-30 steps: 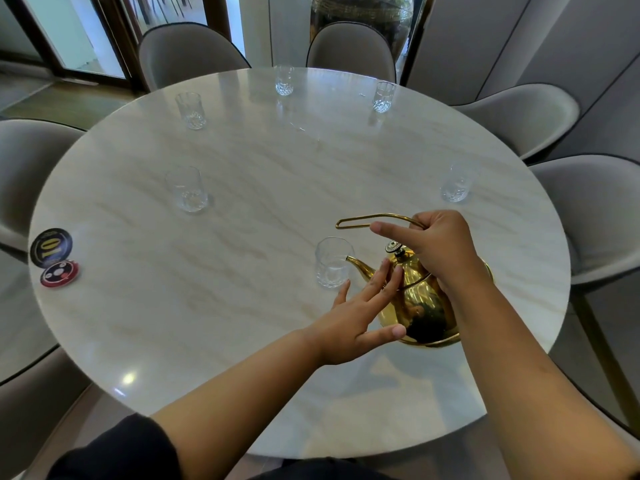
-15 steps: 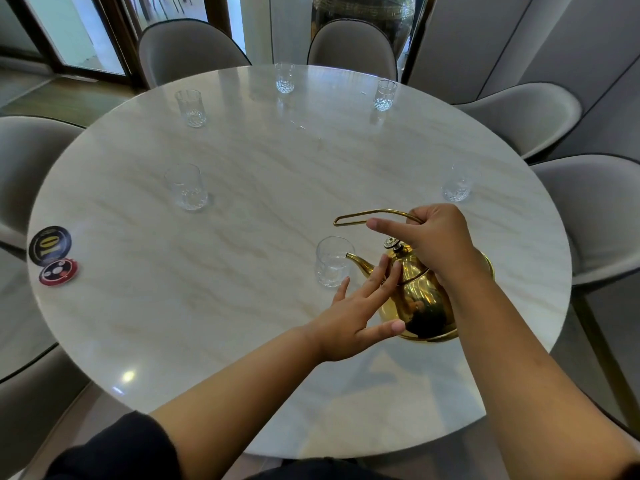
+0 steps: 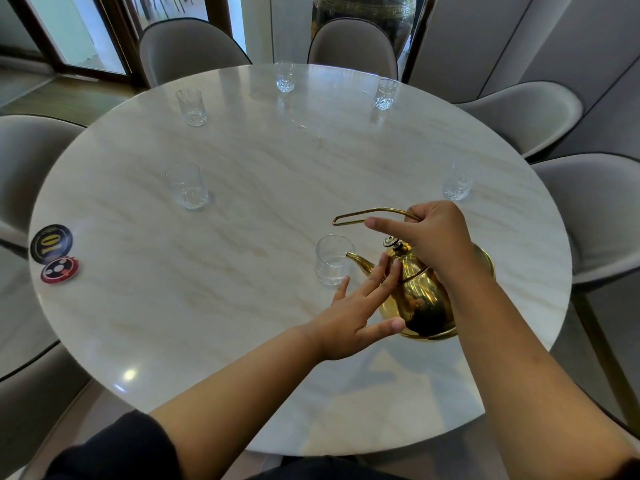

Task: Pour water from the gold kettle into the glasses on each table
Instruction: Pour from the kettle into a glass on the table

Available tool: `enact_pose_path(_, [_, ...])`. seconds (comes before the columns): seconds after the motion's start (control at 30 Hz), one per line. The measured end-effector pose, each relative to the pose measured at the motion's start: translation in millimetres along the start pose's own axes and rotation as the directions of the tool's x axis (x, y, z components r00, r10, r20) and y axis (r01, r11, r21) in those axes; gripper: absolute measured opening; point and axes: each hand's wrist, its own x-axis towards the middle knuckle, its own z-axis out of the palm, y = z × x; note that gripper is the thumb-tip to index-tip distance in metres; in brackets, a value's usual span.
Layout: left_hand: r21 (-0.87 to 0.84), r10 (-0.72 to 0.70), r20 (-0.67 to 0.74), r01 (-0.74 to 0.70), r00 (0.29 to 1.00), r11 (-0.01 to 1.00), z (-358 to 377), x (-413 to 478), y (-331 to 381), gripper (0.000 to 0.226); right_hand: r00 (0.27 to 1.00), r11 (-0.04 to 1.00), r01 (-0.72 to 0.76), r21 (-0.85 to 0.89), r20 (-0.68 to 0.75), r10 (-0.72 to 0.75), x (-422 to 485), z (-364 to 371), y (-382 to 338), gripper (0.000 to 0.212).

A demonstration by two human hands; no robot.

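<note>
The gold kettle [image 3: 415, 299] hangs tilted over the round marble table [image 3: 242, 188], its spout at the rim of the nearest glass [image 3: 332, 259]. My right hand [image 3: 433, 237] grips the kettle's thin wire handle, index finger stretched out. My left hand [image 3: 356, 313] is spread flat, fingertips resting against the kettle's lid and body. Several other clear glasses stand around the table: one at mid-left [image 3: 187, 185], one at the far left [image 3: 191, 107], one at the far centre [image 3: 285, 76], one at the far right [image 3: 385, 94] and one at the right [image 3: 459, 181].
Two round discs, a black-and-gold one [image 3: 51, 243] and a red-and-black one [image 3: 59, 270], lie at the table's left edge. Grey upholstered chairs ring the table, among them one at the far left [image 3: 187, 46] and one on the right [image 3: 595, 216].
The kettle has lifted and tipped a little more toward the nearest glass, bringing the spout to its rim. Both hands keep their hold and position.
</note>
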Motion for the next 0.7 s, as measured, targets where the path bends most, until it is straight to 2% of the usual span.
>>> enact_pose_path(0.7, [-0.021, -0.009, -0.006, 0.008, 1.000, 1.000, -2.4, -0.6, 2.7, 0.077, 0.999, 0.999, 0.033, -0.016, 0.008, -0.033, 1.2, -1.9, -4.0, 0.059])
